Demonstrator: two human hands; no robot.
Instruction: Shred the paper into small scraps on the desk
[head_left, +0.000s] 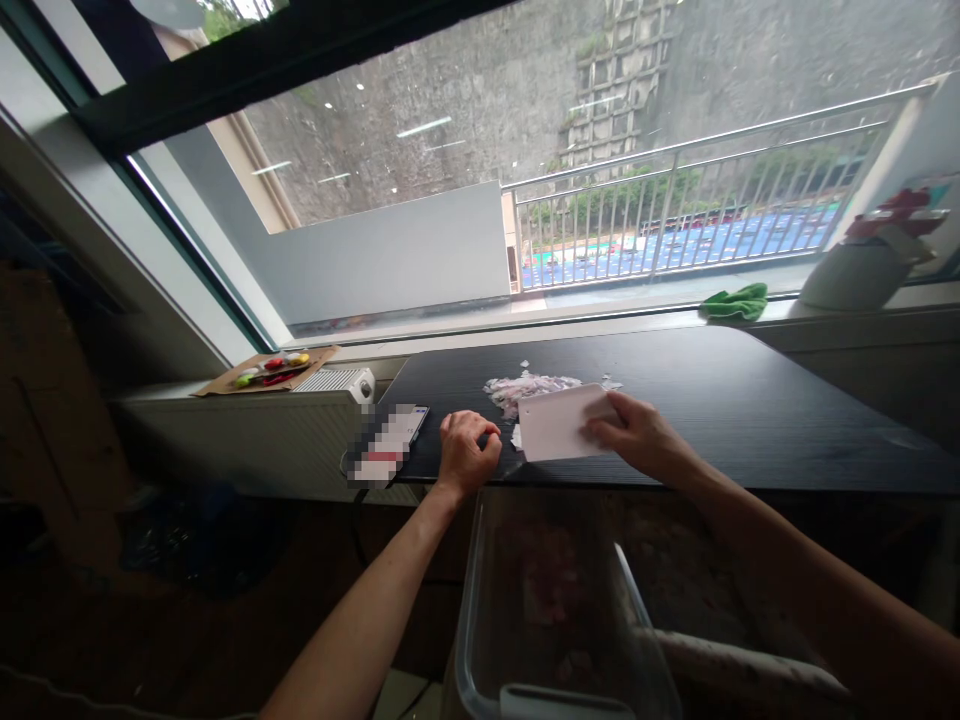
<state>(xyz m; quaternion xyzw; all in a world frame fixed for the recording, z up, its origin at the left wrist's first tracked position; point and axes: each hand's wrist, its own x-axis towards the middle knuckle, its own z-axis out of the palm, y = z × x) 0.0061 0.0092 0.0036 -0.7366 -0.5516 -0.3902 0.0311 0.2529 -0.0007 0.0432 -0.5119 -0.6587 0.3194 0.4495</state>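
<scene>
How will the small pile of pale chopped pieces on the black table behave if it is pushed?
The pile of pale chopped pieces looks loose and light, so it would probably scatter. On the smooth black table the pieces should slide easily.

Dark wood-grain tabletop (750,400) below window. On it: heap of pale chopped scraps (525,388) mid-front, white flat card (559,424) just beside, phone (390,445) at left edge (screen blurred).
</scene>
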